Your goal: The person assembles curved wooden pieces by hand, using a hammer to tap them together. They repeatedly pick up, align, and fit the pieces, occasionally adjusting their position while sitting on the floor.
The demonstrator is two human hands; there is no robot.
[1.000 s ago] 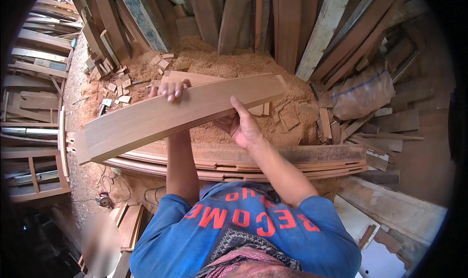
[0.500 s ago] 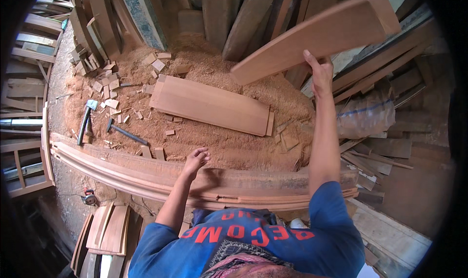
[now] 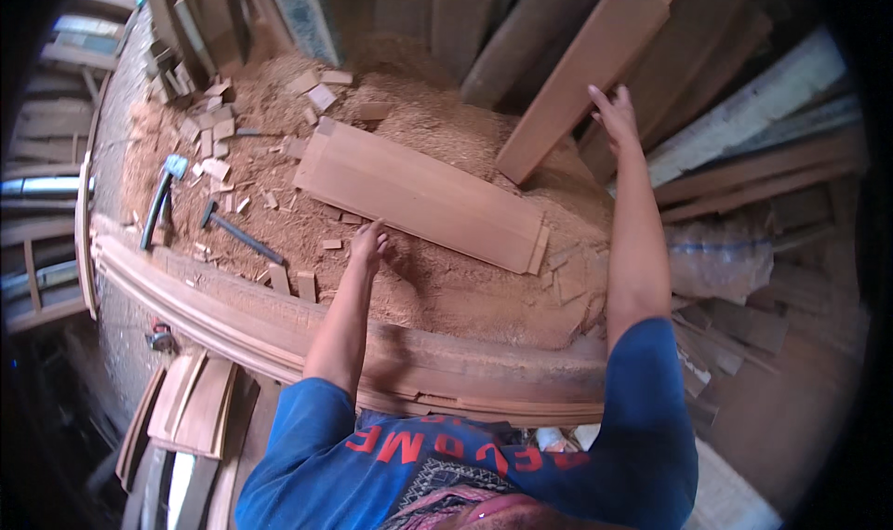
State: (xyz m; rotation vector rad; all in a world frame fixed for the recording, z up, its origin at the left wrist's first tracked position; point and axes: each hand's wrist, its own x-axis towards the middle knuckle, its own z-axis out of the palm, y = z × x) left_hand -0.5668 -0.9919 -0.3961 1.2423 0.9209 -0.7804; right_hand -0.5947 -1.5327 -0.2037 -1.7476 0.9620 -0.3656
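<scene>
A flat reddish-brown wooden panel (image 3: pixel 423 195) with stepped ends lies on the sawdust in front of me. My left hand (image 3: pixel 370 244) hovers by its near edge, fingers loosely curled and apart, holding nothing. Whether a fingertip touches that edge I cannot tell. At the far right a similar panel (image 3: pixel 584 79) stands tilted, its lower end on the sawdust and its upper end towards the stacked timber. Beside its right edge is my right hand (image 3: pixel 616 119), open with fingers spread, its fingertips close to the wood.
A hammer (image 3: pixel 163 200) and a second dark-handled hammer (image 3: pixel 244 234) lie on the left, near scattered wood offcuts (image 3: pixel 216 169). A long moulded beam (image 3: pixel 484 367) crosses in front of my body. Timber (image 3: pixel 521 37) leans at the back; a plastic-wrapped bundle (image 3: pixel 721 260) sits right.
The panel my right hand gripped in the air now stands steeply tilted on the sawdust, and the fingers have spread. My left hand has moved forward to the lying panel's near edge.
</scene>
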